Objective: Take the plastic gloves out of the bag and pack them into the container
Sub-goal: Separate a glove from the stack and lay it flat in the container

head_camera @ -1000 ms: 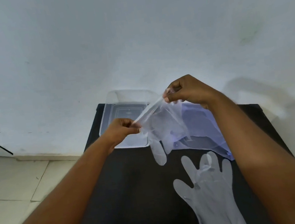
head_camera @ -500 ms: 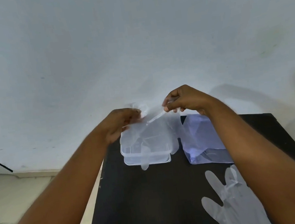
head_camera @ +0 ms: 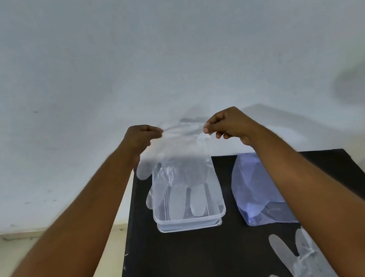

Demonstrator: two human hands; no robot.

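Observation:
A clear plastic glove hangs stretched by its cuff between my left hand and my right hand. Both hands pinch the cuff's corners above the clear rectangular container. The glove's fingers point down, and most of them dangle inside the container; the thumb hangs outside its left wall. To the right of the container lies the bluish plastic bag on the black table. Another clear glove lies flat at the table's near right, partly under my right forearm.
The black table stands against a pale wall. Its left edge runs just left of the container, with a light tiled floor beyond. The container seems to sit on a matching clear lid or second tray.
Both hands have lifted and spread the glove out flat by its cuff and carried it left over the container. The view has tilted up, so the table appears lower.

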